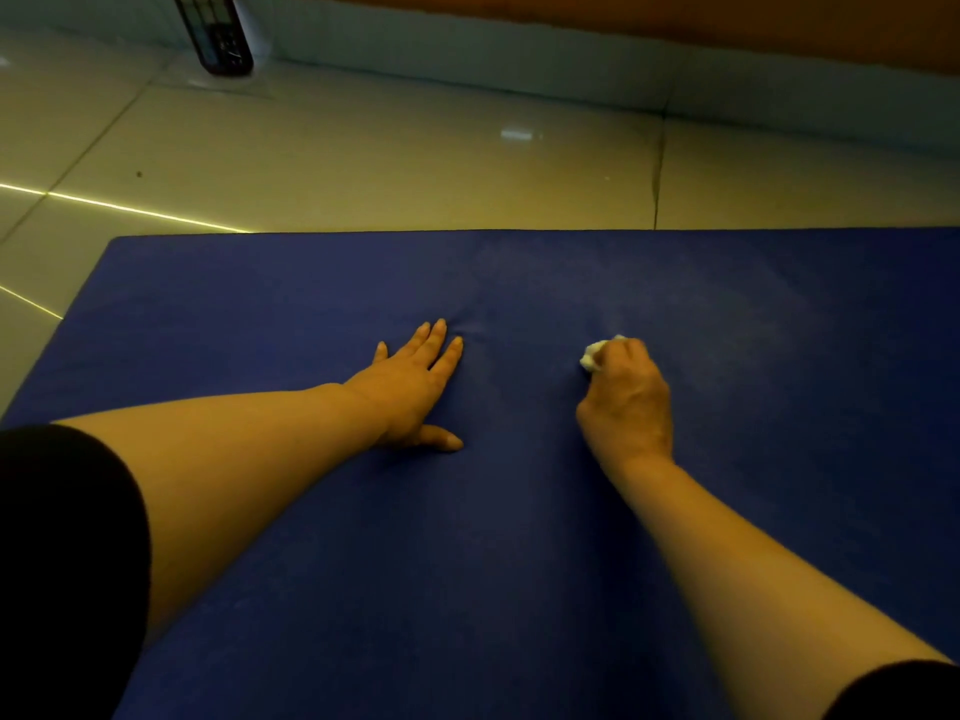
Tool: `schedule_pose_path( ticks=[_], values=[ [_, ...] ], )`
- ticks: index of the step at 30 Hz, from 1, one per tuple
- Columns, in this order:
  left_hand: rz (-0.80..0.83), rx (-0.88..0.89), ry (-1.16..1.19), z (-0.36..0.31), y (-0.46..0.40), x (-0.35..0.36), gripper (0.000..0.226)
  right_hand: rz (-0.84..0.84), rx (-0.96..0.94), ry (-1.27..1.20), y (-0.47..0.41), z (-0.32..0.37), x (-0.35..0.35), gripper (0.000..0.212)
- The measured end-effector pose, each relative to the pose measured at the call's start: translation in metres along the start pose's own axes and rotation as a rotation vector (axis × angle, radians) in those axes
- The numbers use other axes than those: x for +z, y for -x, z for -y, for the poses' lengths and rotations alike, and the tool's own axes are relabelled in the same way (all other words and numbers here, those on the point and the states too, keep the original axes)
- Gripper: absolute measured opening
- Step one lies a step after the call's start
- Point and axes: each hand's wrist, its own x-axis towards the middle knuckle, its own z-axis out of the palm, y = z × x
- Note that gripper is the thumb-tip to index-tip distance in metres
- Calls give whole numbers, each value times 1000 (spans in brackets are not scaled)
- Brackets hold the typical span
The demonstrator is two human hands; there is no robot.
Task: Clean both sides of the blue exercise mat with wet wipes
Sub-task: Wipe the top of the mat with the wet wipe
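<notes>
The blue exercise mat lies flat on the tiled floor, its dark surface faintly streaked near the far edge. The left hand presses on it, fingers straight and spread. The right hand has fingers curled round a crumpled white wet wipe against the mat.

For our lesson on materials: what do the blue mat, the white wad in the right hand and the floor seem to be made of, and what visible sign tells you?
Blue mat: probably foam or rubber, matte; it shows no glare and creases by the left hand.
White wad: likely a soft wipe, crumpled in the right hand.
Floor: glazed tile, glossy; it reflects light and shows grout lines.
</notes>
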Motion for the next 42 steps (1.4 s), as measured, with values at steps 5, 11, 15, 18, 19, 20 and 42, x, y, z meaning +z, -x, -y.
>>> schedule_pose_path(
  ticks=[5,11,15,18,19,20,42],
  values=[
    [4,-18,-21,-2,0,0,114,27,-61,-69,29,46,18,9],
    [-33,-50,-9,-15,14,11,97,246,-187,-77,38,31,8,21],
    [-21,11,28,-36,46,42,98,72,-25,-18,25,-8,-12,12],
    [-10,2,48,-46,60,54,109,73,-6,37,38,11,-7,10],
    [-9,-6,49,-48,60,53,111,114,-58,38,47,22,-3,14],
    [-9,-13,54,-49,59,52,111,165,-134,32,58,34,0,19],
    [-47,-47,94,-56,57,59,112,323,-246,3,101,7,-30,13]
  ],
)
